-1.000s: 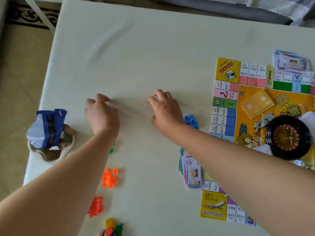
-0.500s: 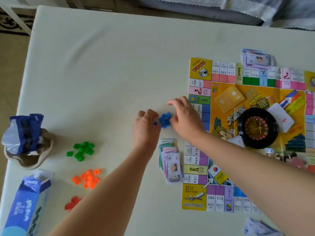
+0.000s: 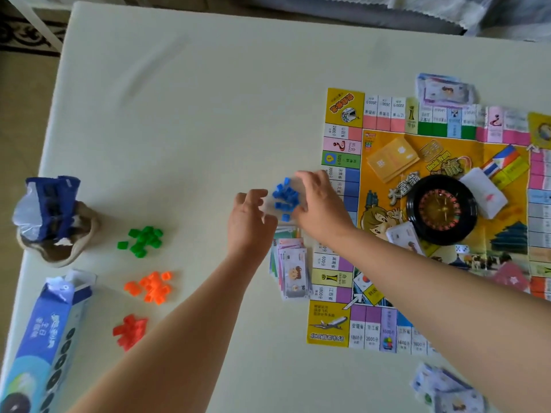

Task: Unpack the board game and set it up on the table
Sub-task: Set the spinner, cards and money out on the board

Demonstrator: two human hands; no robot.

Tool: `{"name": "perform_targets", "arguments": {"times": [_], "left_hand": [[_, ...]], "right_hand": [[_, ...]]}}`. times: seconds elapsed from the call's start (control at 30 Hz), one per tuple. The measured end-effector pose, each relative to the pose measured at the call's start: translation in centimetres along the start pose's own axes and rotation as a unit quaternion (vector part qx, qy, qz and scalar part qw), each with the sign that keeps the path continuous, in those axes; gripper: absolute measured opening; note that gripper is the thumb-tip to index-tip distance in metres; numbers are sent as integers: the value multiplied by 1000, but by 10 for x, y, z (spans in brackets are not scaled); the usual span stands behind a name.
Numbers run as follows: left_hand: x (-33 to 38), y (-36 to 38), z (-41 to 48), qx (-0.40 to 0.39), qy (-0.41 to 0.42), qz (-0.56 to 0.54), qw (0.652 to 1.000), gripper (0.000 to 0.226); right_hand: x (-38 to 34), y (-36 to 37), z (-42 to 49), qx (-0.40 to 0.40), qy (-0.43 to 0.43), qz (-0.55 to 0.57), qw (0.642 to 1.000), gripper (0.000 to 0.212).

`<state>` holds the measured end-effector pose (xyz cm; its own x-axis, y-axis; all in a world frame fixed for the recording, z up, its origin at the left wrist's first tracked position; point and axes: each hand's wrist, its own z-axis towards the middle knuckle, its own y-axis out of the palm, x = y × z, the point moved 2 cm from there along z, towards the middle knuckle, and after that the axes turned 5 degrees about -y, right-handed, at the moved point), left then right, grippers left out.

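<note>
Cream cloth covers the big table (image 3: 179, 114), and on its right side the game board (image 3: 328, 326) lies unfolded and flat. Down at the left corner there's a blue milk carton (image 3: 44, 338) on its side, and above it a blue foil packet (image 3: 50, 201) stuffed into a brown pouch. On the board, the black roulette wheel (image 3: 439, 208) sits near the middle, yellow cards (image 3: 392, 159) and white cards (image 3: 484, 198) beside it.

Play money (image 3: 290, 269) is fanned along the board's left edge, with more notes at the top and bottom right.

Now the hands, both reaching in just left of the board! The right hand (image 3: 319, 207) curls its fingers over the far side of the blue houses (image 3: 284, 196) and touches them. The left hand (image 3: 250, 219) comes in from the other side, fingers half bent, tips just beside the cluster. Gripping or only cupping? I can't tell for either. A faint sheen round the blue bits might be a clear wrapper.

Well apart to the left, three heaps are sorted out already: green houses (image 3: 143, 241), orange houses (image 3: 152, 286), red houses (image 3: 129, 330). A tiny die (image 3: 462, 248) rests below the wheel.

So I'd call this the sorting of the last colour, late in the setup. Next, I reckon, the blue lot needs gathering into one tidy heap clear of the money, with a gentle touch, since pieces this light scatter easily.
</note>
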<state>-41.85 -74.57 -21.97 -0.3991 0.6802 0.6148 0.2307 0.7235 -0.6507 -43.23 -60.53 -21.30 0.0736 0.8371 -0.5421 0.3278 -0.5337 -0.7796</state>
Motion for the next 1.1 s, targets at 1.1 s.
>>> {"name": "perform_targets", "arguments": {"times": [1.1], "left_hand": [[-244, -145, -133, 58, -22, 76, 995, 24]], "right_hand": [[-215, 212, -126, -113, -117, -61, 985, 46]]}}
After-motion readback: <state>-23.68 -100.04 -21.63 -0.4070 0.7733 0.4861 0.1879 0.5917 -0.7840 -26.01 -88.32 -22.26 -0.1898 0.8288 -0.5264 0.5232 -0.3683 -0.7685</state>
